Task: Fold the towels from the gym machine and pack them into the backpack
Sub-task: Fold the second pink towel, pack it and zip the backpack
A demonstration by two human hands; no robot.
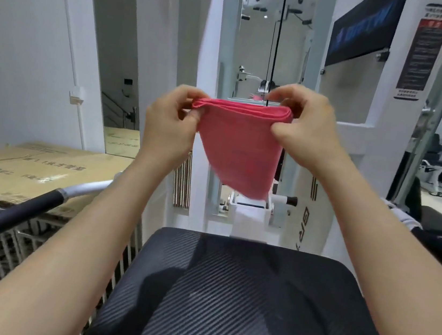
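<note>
I hold the pink terry towel (240, 147) up in the air in front of the white steel gym machine frame (226, 55), above the far edge of the black ribbed padded seat (239, 296). My left hand (169, 124) pinches the left end of the stacked top edge between thumb and fingers. My right hand (303, 127) curls over the right end and pinches the rounded fold there. Gripped at both ends, the layers line up along the top while the rest hangs down, tapering toward the near right. I judge this to be mid-fold, with at least one more halving needed before packing. The backpack is not in view. A flat brown cardboard box (31, 167) lies at the left.
</note>
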